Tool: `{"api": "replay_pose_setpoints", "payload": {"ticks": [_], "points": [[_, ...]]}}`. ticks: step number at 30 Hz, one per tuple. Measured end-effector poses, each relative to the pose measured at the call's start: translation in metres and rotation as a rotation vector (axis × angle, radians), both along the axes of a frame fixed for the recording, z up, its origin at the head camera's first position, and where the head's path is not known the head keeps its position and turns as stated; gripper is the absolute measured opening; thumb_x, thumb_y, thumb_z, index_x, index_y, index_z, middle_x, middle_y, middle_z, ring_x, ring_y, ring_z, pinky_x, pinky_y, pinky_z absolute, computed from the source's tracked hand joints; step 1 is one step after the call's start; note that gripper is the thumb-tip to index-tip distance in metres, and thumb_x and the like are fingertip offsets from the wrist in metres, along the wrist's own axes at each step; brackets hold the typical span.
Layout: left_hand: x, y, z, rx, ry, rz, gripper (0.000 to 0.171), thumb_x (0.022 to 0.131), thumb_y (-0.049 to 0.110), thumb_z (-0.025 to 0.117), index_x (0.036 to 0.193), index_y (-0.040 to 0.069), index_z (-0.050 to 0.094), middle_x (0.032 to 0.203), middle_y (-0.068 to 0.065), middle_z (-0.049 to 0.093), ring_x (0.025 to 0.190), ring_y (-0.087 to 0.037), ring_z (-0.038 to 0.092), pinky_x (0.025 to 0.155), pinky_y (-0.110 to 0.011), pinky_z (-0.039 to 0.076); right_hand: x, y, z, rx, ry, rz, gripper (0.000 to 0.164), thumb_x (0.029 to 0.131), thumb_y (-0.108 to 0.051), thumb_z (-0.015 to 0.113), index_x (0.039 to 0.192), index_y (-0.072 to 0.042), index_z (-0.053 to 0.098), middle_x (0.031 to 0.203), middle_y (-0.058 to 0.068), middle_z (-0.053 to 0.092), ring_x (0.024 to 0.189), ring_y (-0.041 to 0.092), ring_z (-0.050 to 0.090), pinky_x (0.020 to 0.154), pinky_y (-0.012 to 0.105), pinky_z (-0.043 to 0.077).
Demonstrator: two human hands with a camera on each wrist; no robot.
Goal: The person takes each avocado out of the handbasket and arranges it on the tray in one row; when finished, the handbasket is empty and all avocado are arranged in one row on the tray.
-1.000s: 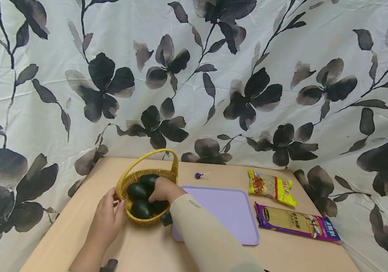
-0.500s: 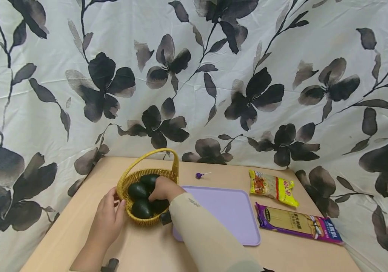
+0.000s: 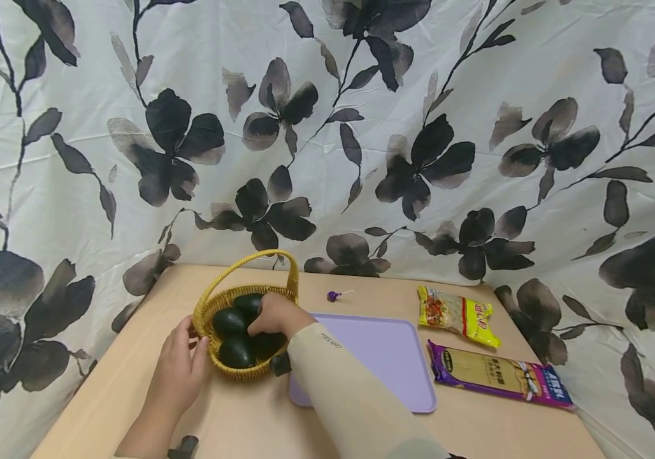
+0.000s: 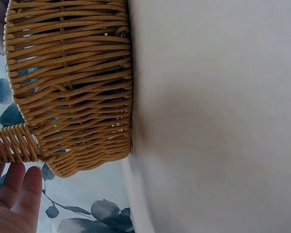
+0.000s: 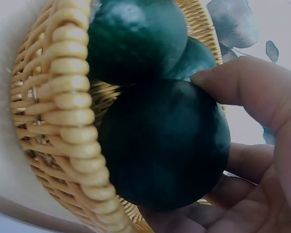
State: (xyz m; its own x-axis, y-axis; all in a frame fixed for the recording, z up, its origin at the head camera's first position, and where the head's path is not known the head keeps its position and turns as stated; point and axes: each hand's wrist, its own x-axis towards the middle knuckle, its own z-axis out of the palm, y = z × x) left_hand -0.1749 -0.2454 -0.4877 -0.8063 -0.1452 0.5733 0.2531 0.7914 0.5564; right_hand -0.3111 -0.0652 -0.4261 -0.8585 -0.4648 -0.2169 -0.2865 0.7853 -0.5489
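Several dark green avocados (image 3: 237, 352) lie in a yellow wicker basket (image 3: 244, 373) with a tall arched handle, on the left part of the table. Reaching in from the right, my right hand (image 3: 277, 315) grips one avocado (image 5: 165, 145) with its thumb on one side and fingers round the other. That avocado is still inside the basket, by the rim. My left hand (image 3: 177, 366) is at the basket's left side. In the left wrist view, fairly straight fingers (image 4: 26, 194) touch the foot of the handle (image 4: 12, 143); its thumb is out of that view.
Partly under the right forearm, a lilac tray (image 3: 387, 363) lies beside the basket. Behind it is a purple lollipop (image 3: 334, 296). To the right lie a yellow food packet (image 3: 459, 317) and a long purple packet (image 3: 499, 375). A floral cloth (image 3: 327, 159) hangs behind the table.
Both hands and the basket keep almost the same places. The whole head view has shifted very slightly.
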Motion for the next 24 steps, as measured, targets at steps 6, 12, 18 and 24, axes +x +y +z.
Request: {"api": "replay_pose_setpoints", "payload": {"ticks": [6,12,18,24], "points": [[0.002,-0.001,0.002,0.002,-0.006,0.001,0.047,0.104,0.01,0.055,0.146,-0.005,0.04,0.125,-0.018,0.058,0.116,-0.031,0.058,0.093,-0.036,0.058,-0.001,0.005,0.005,-0.066,-0.017,0.0,0.032,0.078,-0.028,0.086,0.099,-0.007,0.075,0.088,-0.004,0.065,0.08,0.012,0.06,0.067,0.025,0.057],[0.002,-0.001,0.001,-0.003,-0.005,-0.005,0.047,0.105,0.011,0.055,0.146,-0.005,0.04,0.126,-0.017,0.058,0.117,-0.031,0.058,0.093,-0.027,0.057,-0.001,0.019,0.01,-0.185,-0.039,-0.024,0.051,0.079,-0.029,0.088,0.124,-0.01,0.073,0.123,0.002,0.07,0.109,0.018,0.067,0.094,0.035,0.063],[0.002,-0.001,0.002,-0.005,0.005,-0.003,0.046,0.105,0.01,0.054,0.145,-0.006,0.04,0.126,-0.019,0.058,0.117,-0.034,0.058,0.092,-0.048,0.056,-0.006,0.035,0.013,-0.267,-0.043,-0.034,0.053,0.08,-0.03,0.088,0.127,-0.011,0.072,0.125,0.003,0.07,0.114,0.018,0.065,0.094,0.037,0.063],[0.003,0.0,0.001,-0.006,0.008,-0.008,0.045,0.105,0.01,0.054,0.144,-0.006,0.041,0.126,-0.019,0.058,0.118,-0.034,0.058,0.091,-0.047,0.056,-0.003,0.051,0.013,-0.381,-0.104,-0.04,0.052,0.081,-0.031,0.087,0.128,-0.016,0.072,0.122,0.001,0.07,0.105,0.016,0.067,0.08,0.036,0.067]]}}
